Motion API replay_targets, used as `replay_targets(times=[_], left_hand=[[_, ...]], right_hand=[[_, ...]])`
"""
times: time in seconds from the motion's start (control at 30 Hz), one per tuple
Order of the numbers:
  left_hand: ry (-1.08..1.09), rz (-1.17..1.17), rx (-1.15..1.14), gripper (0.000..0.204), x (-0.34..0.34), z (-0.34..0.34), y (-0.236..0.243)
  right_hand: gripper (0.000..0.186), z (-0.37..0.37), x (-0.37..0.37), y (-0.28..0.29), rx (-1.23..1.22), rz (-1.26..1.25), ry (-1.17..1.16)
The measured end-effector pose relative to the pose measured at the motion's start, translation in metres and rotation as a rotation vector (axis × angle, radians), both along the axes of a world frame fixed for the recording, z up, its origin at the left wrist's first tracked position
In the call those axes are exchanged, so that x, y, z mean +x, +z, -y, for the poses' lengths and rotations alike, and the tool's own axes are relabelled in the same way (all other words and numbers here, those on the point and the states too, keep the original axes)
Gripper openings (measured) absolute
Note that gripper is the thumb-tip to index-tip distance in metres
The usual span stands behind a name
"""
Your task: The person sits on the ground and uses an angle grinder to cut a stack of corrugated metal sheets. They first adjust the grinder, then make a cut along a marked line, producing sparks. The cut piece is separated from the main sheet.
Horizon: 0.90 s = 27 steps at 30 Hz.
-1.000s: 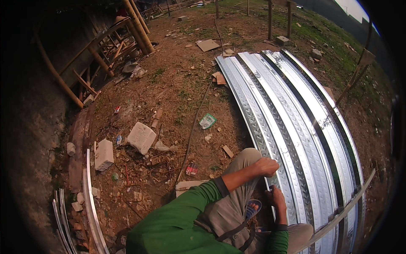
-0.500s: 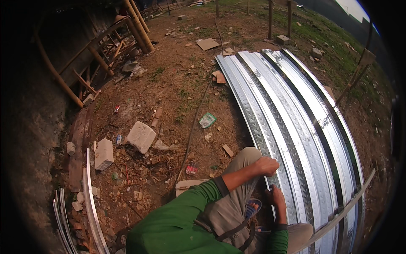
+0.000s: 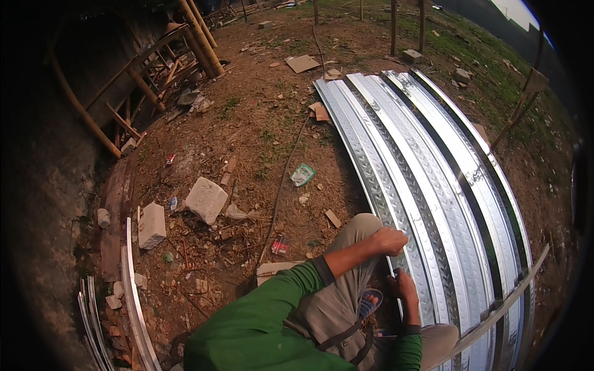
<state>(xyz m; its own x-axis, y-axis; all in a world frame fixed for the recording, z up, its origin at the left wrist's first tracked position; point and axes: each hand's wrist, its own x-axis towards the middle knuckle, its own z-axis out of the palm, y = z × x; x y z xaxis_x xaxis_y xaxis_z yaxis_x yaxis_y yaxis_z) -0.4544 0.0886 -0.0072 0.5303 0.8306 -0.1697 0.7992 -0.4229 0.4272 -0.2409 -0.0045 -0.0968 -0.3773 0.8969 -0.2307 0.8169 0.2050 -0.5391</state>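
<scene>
My left hand [image 3: 388, 241] is closed at the near-left edge of the long ribbed silver metal sheets [image 3: 402, 161]; whatever is in its fingers is hidden. Just below it, my right hand [image 3: 404, 287] is curled closed by the same edge, around something small and dark that I cannot make out. I sit low in a green long sleeve [image 3: 247, 321] and grey trousers [image 3: 328, 303], a knee against the sheets and a sandalled foot [image 3: 371, 303] under my hands. A narrow metal bar [image 3: 513, 297] lies across the sheets' near end.
Pale blocks [image 3: 206, 200], litter, a cable [image 3: 284, 182] and cardboard [image 3: 302, 63] lie on the dirt ground. Metal channels [image 3: 131, 272] stand out at the lower left beside a wall [image 3: 43, 235]. Bamboo framework [image 3: 151, 93] is at the upper left, wooden posts [image 3: 394, 28] at the back.
</scene>
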Motion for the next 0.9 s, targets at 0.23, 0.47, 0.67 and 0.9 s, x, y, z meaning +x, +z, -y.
replay_targets(times=[0.23, 0.47, 0.67, 0.9], left_hand=[[-0.014, -0.009, 0.007, 0.02, 0.0, 0.001, 0.002], [-0.011, -0.013, 0.041, 0.018, 0.0, 0.002, 0.001], [-0.022, -0.003, 0.056, 0.018, 0.0, 0.0, -0.006], [0.0, -0.001, 0.0, 0.023, 0.001, -0.001, -0.007]], right_hand=[[0.045, 0.0, -0.001, 0.003, 0.008, 0.009, 0.016], [0.046, -0.001, -0.005, 0.01, -0.027, 0.048, -0.001], [0.047, 0.002, -0.004, 0.012, -0.031, 0.043, -0.007], [0.049, -0.005, -0.009, 0.014, -0.16, 0.085, -0.065]])
